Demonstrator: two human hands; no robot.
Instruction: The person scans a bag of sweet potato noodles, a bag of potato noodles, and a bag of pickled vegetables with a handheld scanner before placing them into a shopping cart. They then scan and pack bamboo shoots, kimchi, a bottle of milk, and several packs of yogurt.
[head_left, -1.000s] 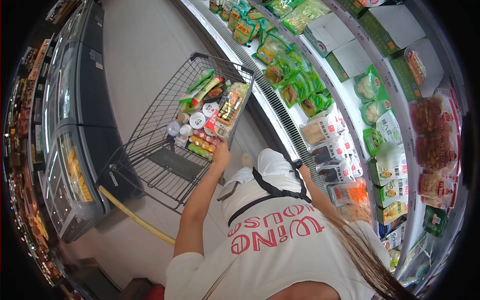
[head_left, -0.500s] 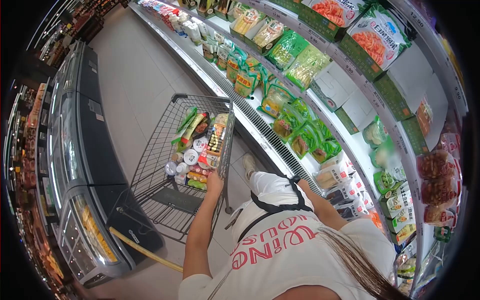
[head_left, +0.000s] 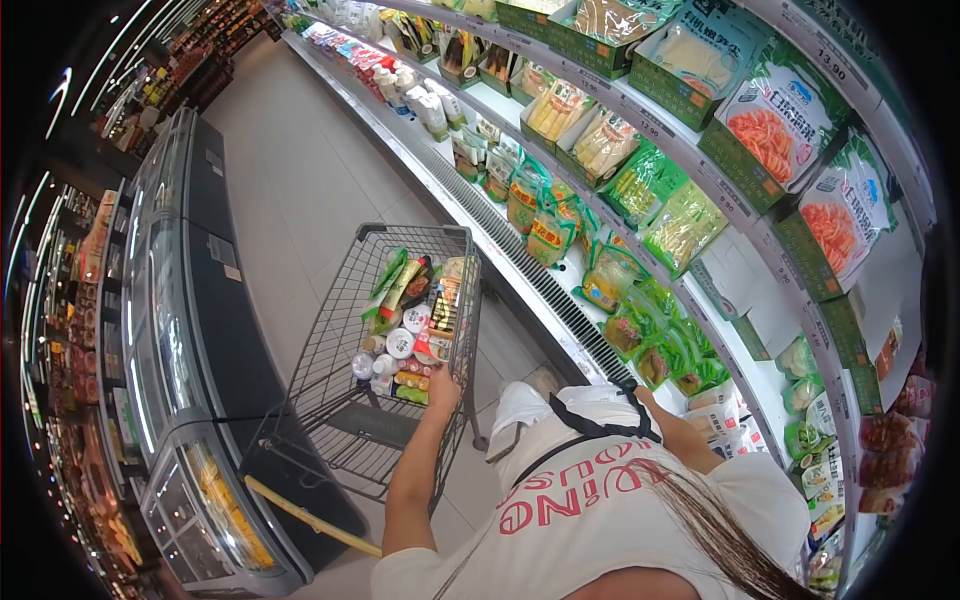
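My left hand (head_left: 445,388) is closed around the right side rim of a wire shopping cart (head_left: 372,424). Inside the cart, near that hand, lie white round tubs (head_left: 400,343), a green packet (head_left: 388,282), a clear-topped food pack (head_left: 446,303) and several small bottles (head_left: 383,366). My right hand (head_left: 643,398) is low by my waist, on the side of the chilled shelves. Its fingers are mostly hidden, and a small black thing shows beside it; I cannot make out whether the hand holds it.
A chilled shelf (head_left: 560,345) with bagged vegetables (head_left: 655,330) and packs of pickles (head_left: 770,135) runs along my right. Freezer cabinets (head_left: 215,300) line the left. A tiled aisle (head_left: 290,150) stretches ahead between them. A yellow bar (head_left: 310,515) lies at lower left.
The view has shifted, so the cart, left hand and shelves appear lower and further right. My left hand has stayed on the cart rim. More of the upper shelves shows.
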